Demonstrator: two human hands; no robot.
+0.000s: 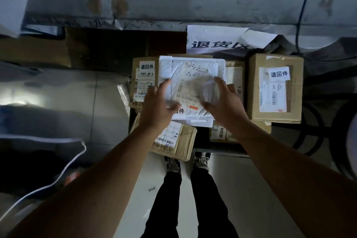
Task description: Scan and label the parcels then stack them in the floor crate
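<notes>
View from above, looking down past 2 bare forearms to a cluster of parcels on the floor. The landmark is a white parcel (193, 87), a flat plastic mailer with a printed shipping label and handwritten marks, lying on top of the pile at the centre.

Left of the white parcel, partly under it, sits a brown cardboard box (141, 83) with a white sticker and barcode labels on its top. Below that, nearer the person, a flatter brown package (179, 141) lies tilted, also labelled.

The left hand (157, 106) is at the white parcel's left edge, fingers spread and relaxed, thumb reaching across its lower corner; whether it touches the parcel cannot be told. The right hand (225, 104) mirrors it at the parcel's right edge, fingers spread and loosely bent, thumb toward the label; contact is likewise unclear. Neither hand closes round anything.

Behind the white parcel, a sheet of white paper (216, 39) with 3 large dark printed characters is propped up. Under the right wrist, a small brown box (222, 133) shows. Right of the white parcel stands a larger brown box (276, 87) carrying a white sticker and a shipping label.

Below the pile, the person's 2 shoes (201, 161) and dark trousers stand on pale floor (241, 189).
</notes>
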